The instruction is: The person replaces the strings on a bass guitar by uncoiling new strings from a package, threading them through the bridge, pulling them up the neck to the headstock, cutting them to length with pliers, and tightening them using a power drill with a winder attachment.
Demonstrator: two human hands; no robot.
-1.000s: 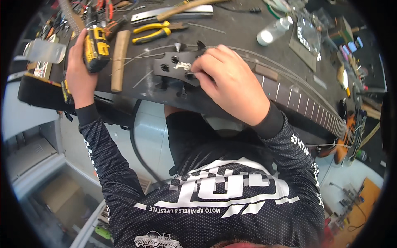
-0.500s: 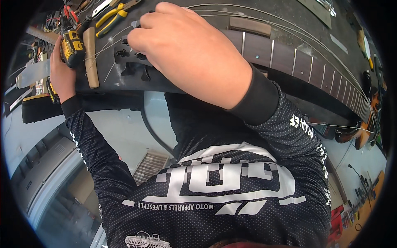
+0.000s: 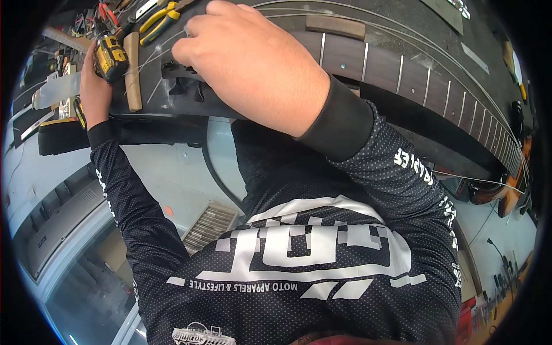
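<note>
My left hand (image 3: 96, 95) is closed around a yellow and black cordless drill (image 3: 112, 58) at the left of the workbench. My right hand (image 3: 253, 69) lies over the headstock (image 3: 171, 71) of a guitar, its fingers curled in; what the fingertips grip is hidden. Black tuning pegs (image 3: 177, 88) stick out below that hand. From there the dark fretboard (image 3: 392, 72) runs off to the right, with metal frets and small dot inlays. Loose guitar strings (image 3: 402, 35) arc above the neck, and thin string ends cross near the headstock.
One wooden block (image 3: 133, 80) lies between the drill and headstock; another wooden block (image 3: 335, 27) rests beyond the fretboard. Yellow and black pliers (image 3: 159, 23) lie farther back. A translucent bottle (image 3: 56, 91) is left of my left hand. The bench's front edge runs before me.
The whole view has shifted slightly, with the neck appearing farther left and higher. My left hand stays on the drill and my right hand stays over the headstock.
</note>
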